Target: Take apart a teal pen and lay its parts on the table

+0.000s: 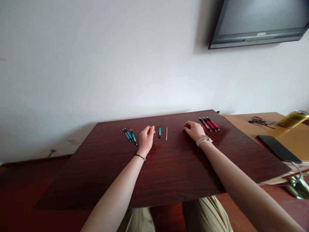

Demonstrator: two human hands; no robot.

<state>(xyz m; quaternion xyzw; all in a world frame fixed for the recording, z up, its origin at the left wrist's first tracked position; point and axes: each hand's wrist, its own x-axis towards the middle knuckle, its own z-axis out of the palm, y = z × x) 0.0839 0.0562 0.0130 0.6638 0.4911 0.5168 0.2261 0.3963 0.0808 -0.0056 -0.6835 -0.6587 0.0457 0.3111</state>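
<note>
Soft, even daylight; wide-angle warp at edges, faint shadow under TV [260, 22].

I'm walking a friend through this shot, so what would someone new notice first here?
Two bare arms stretch over a dark wooden board. The left hand pinches a small dark pen part beside a teal pen piece and a thin white refill. Teal pens lie left of it; red pens lie beyond the right hand, which rests on the board.

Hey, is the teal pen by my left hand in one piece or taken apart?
Taken apart: a short teal pen piece lies beside a separate thin white refill, next to the left hand.
</note>
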